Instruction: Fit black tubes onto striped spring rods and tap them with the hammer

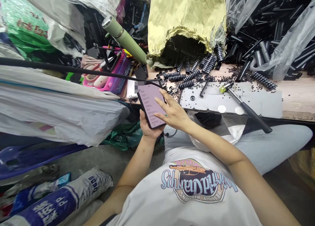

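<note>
A smartphone (pixel 149 103) with a lit, pinkish list on its screen rests tilted in my left hand (pixel 149 129). The left thumb lies along its near edge, and the other fingers are hidden behind it. Over the right side of the screen is my right hand (pixel 174 112), its fingers spread and holding nothing; whether a fingertip touches the glass I cannot tell. Beyond the phone, black ridged rollers with pale dots (pixel 190 76) spill from a torn yellow sack (pixel 187 19). A hammer (pixel 242 103) with a black handle lies to the right.
Small black rings (pixel 236 75) are scattered on the workbench (pixel 297 103). A pink basket (pixel 115 76) holds scissors (pixel 92 71) and tools, near a green bottle (pixel 125 39). Black tubes (pixel 264 52) are heaped at the right back. White sheeting (pixel 61 104) hangs at left.
</note>
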`<state>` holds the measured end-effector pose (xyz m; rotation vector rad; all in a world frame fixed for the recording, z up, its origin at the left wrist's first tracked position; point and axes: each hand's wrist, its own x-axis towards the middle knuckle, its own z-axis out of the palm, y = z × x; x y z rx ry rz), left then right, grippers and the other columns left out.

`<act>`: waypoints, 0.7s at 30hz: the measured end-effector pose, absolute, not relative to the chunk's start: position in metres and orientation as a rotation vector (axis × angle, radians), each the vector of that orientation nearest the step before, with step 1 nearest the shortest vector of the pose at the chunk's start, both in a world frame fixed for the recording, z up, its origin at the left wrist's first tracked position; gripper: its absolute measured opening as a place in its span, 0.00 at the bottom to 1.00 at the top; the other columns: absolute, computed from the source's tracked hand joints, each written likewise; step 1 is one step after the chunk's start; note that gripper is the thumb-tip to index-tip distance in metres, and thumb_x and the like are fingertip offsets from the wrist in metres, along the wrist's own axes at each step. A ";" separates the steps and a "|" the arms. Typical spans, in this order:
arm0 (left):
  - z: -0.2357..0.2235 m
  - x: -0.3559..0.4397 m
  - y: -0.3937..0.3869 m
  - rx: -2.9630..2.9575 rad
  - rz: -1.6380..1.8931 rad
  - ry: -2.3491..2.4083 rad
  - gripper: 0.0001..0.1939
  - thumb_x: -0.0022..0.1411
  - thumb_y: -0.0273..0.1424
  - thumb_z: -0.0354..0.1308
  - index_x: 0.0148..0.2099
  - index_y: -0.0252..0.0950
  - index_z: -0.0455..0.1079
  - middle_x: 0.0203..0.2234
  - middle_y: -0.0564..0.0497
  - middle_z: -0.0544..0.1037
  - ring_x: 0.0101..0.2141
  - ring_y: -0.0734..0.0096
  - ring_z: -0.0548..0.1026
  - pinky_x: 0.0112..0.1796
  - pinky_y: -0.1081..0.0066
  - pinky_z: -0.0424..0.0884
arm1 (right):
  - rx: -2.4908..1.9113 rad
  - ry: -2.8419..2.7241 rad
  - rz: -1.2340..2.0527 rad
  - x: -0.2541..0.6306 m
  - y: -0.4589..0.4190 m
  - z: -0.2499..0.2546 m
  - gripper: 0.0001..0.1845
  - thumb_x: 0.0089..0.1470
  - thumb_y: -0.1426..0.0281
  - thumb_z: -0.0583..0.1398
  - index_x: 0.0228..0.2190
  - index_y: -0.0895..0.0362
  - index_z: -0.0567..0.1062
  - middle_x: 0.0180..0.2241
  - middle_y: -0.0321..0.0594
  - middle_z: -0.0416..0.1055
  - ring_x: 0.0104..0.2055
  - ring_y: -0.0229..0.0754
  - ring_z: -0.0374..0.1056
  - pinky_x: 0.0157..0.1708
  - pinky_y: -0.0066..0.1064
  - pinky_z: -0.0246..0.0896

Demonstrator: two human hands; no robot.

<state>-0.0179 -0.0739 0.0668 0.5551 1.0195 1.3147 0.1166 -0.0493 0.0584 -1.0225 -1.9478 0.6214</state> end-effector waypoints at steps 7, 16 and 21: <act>0.071 -0.014 -0.073 0.580 1.307 1.009 0.28 0.65 0.53 0.43 0.58 0.45 0.66 0.53 0.50 0.73 0.57 0.63 0.67 0.53 0.65 0.69 | -0.920 -1.982 0.631 0.117 -0.050 0.058 0.27 0.60 0.54 0.54 0.57 0.51 0.66 0.67 0.43 0.49 0.70 0.47 0.40 0.67 0.51 0.41; 0.071 -0.014 -0.074 0.591 1.308 0.997 0.28 0.65 0.52 0.44 0.59 0.43 0.66 0.54 0.49 0.72 0.58 0.64 0.66 0.53 0.66 0.69 | -0.841 -1.978 0.602 0.117 -0.050 0.054 0.26 0.59 0.52 0.55 0.53 0.54 0.70 0.66 0.47 0.50 0.70 0.48 0.39 0.67 0.50 0.42; 0.071 -0.013 -0.074 0.571 1.310 0.972 0.28 0.63 0.52 0.47 0.58 0.43 0.67 0.55 0.48 0.72 0.58 0.63 0.65 0.54 0.65 0.67 | -0.921 -1.936 0.644 0.115 -0.050 0.053 0.28 0.60 0.52 0.54 0.55 0.54 0.67 0.66 0.48 0.50 0.70 0.46 0.40 0.67 0.51 0.43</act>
